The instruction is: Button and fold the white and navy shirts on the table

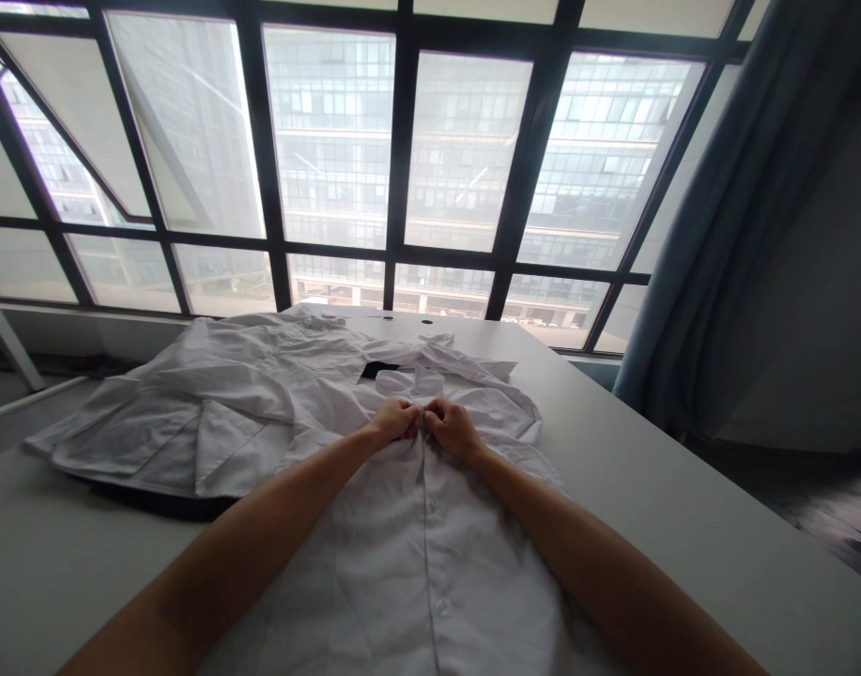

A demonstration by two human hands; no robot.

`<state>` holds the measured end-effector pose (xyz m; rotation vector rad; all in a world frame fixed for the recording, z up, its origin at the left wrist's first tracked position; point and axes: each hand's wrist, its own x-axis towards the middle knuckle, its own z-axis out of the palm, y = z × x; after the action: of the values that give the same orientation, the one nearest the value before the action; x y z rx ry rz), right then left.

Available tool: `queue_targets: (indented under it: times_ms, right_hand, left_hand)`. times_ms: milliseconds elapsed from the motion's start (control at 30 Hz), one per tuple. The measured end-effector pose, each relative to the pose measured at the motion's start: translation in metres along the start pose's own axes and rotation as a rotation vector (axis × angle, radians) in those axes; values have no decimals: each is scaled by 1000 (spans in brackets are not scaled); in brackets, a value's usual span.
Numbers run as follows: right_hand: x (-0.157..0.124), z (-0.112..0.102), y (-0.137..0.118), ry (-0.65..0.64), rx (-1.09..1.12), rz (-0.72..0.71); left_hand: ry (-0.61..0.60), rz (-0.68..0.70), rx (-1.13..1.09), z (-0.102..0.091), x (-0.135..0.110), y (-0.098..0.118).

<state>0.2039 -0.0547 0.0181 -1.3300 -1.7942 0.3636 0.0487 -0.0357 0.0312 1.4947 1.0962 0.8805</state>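
A white button-up shirt [408, 554] lies flat on the table in front of me, collar away from me and its button placket running down the middle. My left hand [394, 419] and my right hand [453, 427] meet at the top of the placket just below the collar [420, 380]. Both hands are closed, pinching the shirt's front edges together there. What lies between the fingertips is too small to make out.
A pile of other white shirts [191, 413] lies to the left on the grey table [684, 507], over something dark. A large window with dark frames [402, 188] stands behind the table. A blue-grey curtain [746, 235] hangs at the right.
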Motion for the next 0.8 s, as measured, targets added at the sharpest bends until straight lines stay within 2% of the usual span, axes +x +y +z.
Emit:
queue_targets:
  times_ms: [167,300,433,567,633,700,800]
  right_hand:
    - [3,2,5,-3,97,65]
    - [5,3,9,-17,176,119]
    - [7,6,14,-18,233,139]
    - [8,5,14,-74,231,158]
    - [7,1,11,-105,138,145]
    - [4,-5,7,-69,-47,83]
    - [0,-13,6,-27,-391,-56]
  left_hand:
    - [-14,38,10,-1,0,-1]
    - [-14,112,105,-1,1,-2]
    - [24,175,318,-2,0,-3]
    - [159,337,690,-3,-8,-2]
    - [203,412,849,-4,-12,-1]
    - [221,442,960,-6,-14,-1]
    - [204,387,1061,-10,-12,-5]
